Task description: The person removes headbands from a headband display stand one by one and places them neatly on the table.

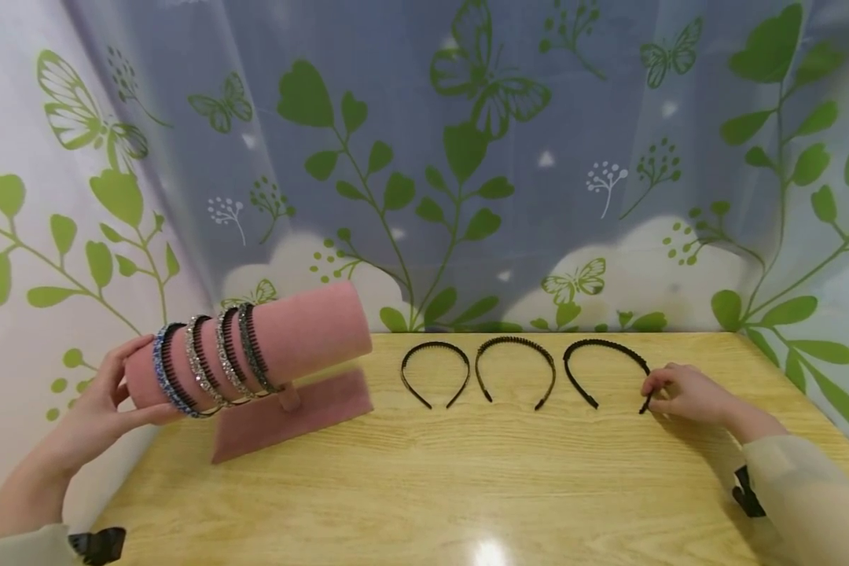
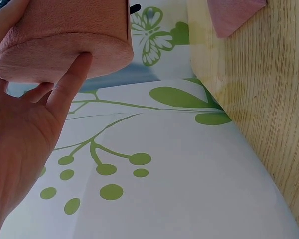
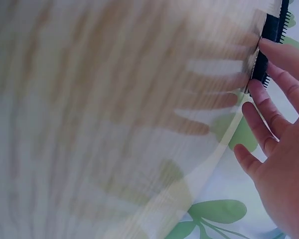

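Note:
On the left, a pink plush headband stand holds a tilted roll (image 1: 314, 328) above a flat base (image 1: 307, 420). Several glittery headbands (image 1: 196, 358) circle the roll, the outermost one blue. My left hand (image 1: 92, 405) grips the roll's left end, thumb and fingers spread around it; the left wrist view shows the round end face (image 2: 65, 57) against the fingers. At the right of the table lies a black headband (image 1: 604, 342), its open ends facing me. My right hand (image 1: 689, 399) pinches that headband's right end; its toothed inner edge shows in the right wrist view.
Two more thin dark headbands, one at the left (image 1: 435, 344) and one in the middle (image 1: 515, 340), lie in a row with the black one. The wooden table (image 1: 424, 487) ends at a curtain (image 1: 410, 196) with leaves and butterflies behind it.

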Available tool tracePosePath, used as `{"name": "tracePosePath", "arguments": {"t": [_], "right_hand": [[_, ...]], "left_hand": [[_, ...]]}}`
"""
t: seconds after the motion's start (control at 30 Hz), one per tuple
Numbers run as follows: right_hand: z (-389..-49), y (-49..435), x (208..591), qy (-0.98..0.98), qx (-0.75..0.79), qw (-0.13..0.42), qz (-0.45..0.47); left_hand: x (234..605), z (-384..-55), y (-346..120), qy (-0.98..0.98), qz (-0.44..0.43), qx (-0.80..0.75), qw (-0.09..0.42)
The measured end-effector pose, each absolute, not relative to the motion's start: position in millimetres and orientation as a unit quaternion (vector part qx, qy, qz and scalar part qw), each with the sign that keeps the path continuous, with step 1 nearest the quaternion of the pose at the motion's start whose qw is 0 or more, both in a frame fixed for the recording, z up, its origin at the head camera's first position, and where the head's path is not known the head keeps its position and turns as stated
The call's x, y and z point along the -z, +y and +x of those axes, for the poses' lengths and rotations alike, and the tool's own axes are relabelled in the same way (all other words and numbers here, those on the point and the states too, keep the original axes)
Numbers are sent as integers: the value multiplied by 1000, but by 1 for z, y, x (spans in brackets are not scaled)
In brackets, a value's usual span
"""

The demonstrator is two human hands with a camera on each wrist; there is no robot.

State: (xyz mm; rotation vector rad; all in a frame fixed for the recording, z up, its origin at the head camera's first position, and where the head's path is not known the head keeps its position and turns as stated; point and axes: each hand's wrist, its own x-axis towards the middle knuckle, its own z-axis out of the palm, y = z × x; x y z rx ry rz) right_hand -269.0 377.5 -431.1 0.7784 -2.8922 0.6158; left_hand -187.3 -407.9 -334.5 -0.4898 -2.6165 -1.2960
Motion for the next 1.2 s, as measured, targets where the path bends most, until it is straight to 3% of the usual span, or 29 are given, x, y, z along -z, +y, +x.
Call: {"name": "tracePosePath", "arguments": {"t": [0.33, 0.53, 0.93, 1.2], "right_hand": [[-266, 377, 423, -950, -233, 22, 208], [-272, 353, 394, -944, -281, 26, 174], [-282, 234, 339, -901, -333, 0, 278], [-286, 149, 317, -854, -382, 23, 353]], "left_hand": [[337, -188, -407, -881, -163, 435, 93], [336, -188, -407, -880, -159, 438, 94], [334, -187, -407, -880, -157, 440, 84], [336, -188, -410, -873, -162, 452, 87]]}}
